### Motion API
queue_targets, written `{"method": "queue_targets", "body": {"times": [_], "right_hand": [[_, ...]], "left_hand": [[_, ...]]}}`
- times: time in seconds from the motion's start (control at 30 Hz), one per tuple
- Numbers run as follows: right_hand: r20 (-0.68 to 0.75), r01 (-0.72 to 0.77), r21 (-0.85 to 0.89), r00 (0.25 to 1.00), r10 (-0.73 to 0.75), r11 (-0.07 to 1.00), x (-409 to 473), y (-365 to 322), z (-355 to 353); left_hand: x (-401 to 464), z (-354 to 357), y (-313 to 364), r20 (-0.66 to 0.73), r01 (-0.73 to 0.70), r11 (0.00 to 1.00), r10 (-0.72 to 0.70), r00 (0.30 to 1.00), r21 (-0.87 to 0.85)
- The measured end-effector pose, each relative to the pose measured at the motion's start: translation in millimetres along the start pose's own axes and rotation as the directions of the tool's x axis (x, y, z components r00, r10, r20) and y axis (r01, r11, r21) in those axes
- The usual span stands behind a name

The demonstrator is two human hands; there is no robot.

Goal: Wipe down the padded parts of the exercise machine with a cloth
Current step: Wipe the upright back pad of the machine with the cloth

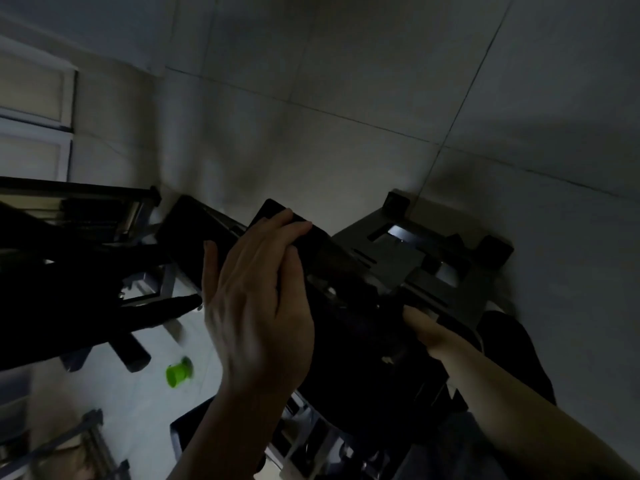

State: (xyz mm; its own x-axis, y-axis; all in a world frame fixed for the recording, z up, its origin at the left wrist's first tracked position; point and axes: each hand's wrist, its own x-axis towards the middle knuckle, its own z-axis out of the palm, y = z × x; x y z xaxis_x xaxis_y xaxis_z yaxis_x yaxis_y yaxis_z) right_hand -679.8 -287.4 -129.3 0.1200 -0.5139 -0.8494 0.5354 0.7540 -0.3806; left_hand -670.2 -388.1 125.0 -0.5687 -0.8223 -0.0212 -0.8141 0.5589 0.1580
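The scene is very dark. A black padded part of the exercise machine (277, 216) sits at the middle of the head view. My left hand (256, 299) reaches up from below, its fingers curled over the pad's upper edge and gripping it. My right hand (424, 327) comes in from the lower right and presses into a dark mass (360, 327) below the pad. Its fingers are hidden there. I cannot tell whether that mass is a cloth or part of the machine.
The machine's grey metal frame plate (433, 261) lies to the right of the pad. Black bars and handles (69, 306) fill the left side. A small green object (178, 374) lies on the pale tiled floor (346, 116). A white-framed window or door (34, 109) is at far left.
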Motion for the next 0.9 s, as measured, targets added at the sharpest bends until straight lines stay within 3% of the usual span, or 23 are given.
{"method": "queue_targets", "body": {"times": [0.2, 0.33, 0.4, 0.47, 0.53, 0.6, 0.67, 0.73, 0.8, 0.87, 0.9], "right_hand": [[0.031, 0.142, 0.139, 0.989, -0.148, 0.980, -50, -21, -4], [0.024, 0.308, 0.365, 0.940, -0.340, 0.879, -115, -56, 5], [0.006, 0.413, 0.463, 0.884, -0.468, 0.785, -146, -72, 9], [-0.054, 0.550, 0.441, 0.805, -0.590, 0.710, -176, -96, 14], [-0.039, 0.718, 0.334, 0.658, -0.752, 0.611, -199, -120, 22], [0.002, 0.852, 0.131, 0.510, -0.860, 0.506, -208, -137, 28], [0.033, 0.886, -0.119, 0.455, -0.890, 0.448, -215, -147, 40], [0.182, 0.783, -0.536, 0.473, -0.862, 0.316, -218, -150, 55], [0.251, 0.444, -0.895, 0.582, -0.774, 0.043, -216, -147, 62], [0.190, 0.284, -0.959, 0.617, -0.763, -0.009, -217, -149, 79], [0.163, 0.259, -0.966, 0.561, -0.812, -0.015, -214, -151, 89]], "left_hand": [[-1, -1, 1, -0.053, 0.009, 1.000, -0.011, 0.999, -0.025], [-1, -2, 1, -0.100, -0.019, 1.000, 0.016, 0.995, -0.023], [-3, -1, 0, -0.163, -0.025, 0.994, 0.007, 0.987, -0.111], [-7, -2, -3, -0.288, -0.025, 0.944, -0.075, 0.955, -0.328], [-11, -2, -9, -0.353, -0.004, 0.823, -0.240, 0.904, -0.568], [-12, -4, -21, -0.268, 0.070, 0.670, -0.388, 0.882, -0.739], [-9, -5, -42, -0.204, 0.109, 0.624, -0.408, 0.890, -0.774], [2, -6, -73, -0.136, 0.160, 0.624, -0.399, 0.907, -0.765], [16, -4, -98, -0.027, 0.240, 0.588, -0.408, 0.912, -0.773], [24, -3, -115, 0.031, 0.243, 0.548, -0.367, 0.930, -0.800], [25, -1, -118, 0.038, 0.226, 0.535, -0.339, 0.940, -0.814]]}}
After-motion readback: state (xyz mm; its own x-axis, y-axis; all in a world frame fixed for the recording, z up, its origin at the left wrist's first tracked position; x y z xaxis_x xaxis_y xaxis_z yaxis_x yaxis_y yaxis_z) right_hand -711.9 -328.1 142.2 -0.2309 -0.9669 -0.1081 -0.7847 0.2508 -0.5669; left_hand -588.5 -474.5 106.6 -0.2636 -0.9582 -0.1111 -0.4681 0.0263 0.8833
